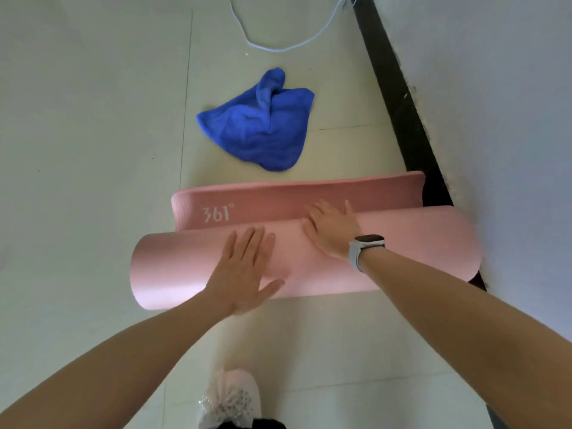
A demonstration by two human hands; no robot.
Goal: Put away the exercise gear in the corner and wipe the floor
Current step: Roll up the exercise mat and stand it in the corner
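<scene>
Head view: mat (402, 258) under both palms.

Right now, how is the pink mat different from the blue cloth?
The pink foam exercise mat is mostly rolled into a smooth tube; the blue terry cloth lies crumpled in a loose heap. The mat has both hands pressing on it, left hand and right hand; the cloth lies untouched. The mat looks wider. Both rest on the pale tiled floor.
</scene>
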